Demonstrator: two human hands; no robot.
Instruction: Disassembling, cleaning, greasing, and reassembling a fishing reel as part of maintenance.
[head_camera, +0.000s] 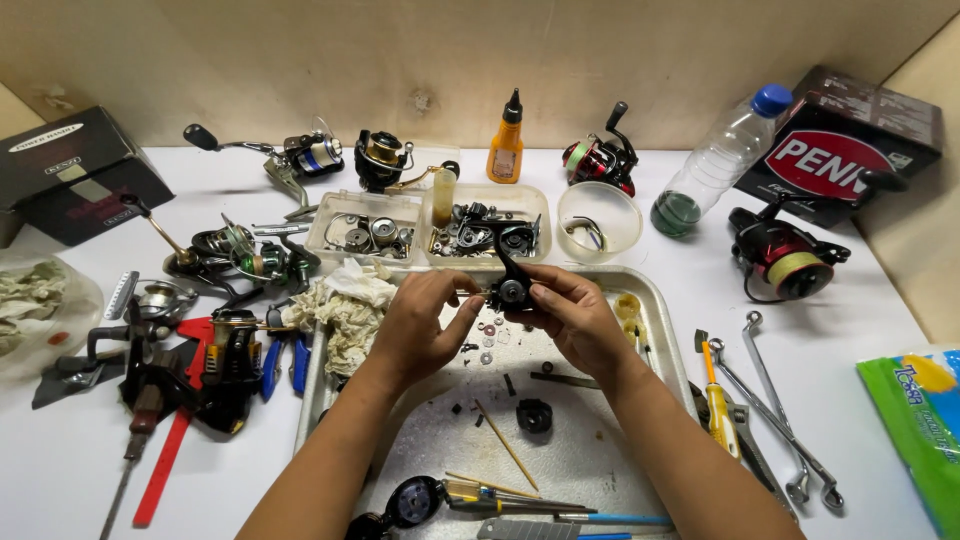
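i am gripping a black fishing reel body (508, 272) between both hands, holding it up over the far end of the metal tray (668, 340). my right hand (572, 312) is closing its fingers and thumb around the round lower part of the reel body, while my left hand (425, 318) is pinching in from the side, its fingertips touching the same part. just below my hands small washers (487, 343) and tiny parts are lying scattered on the tray, and a black round cap (534, 415) and a thin wooden stick (506, 445) are lying nearer to me. a crumpled rag (345, 305) is hanging over the tray's left edge. beyond the tray two clear plastic boxes (363, 230) are holding reel parts, beside a round clear cup (598, 221). an orange oil bottle (506, 142) is standing at the back. wrenches (785, 425) are lying to the right.
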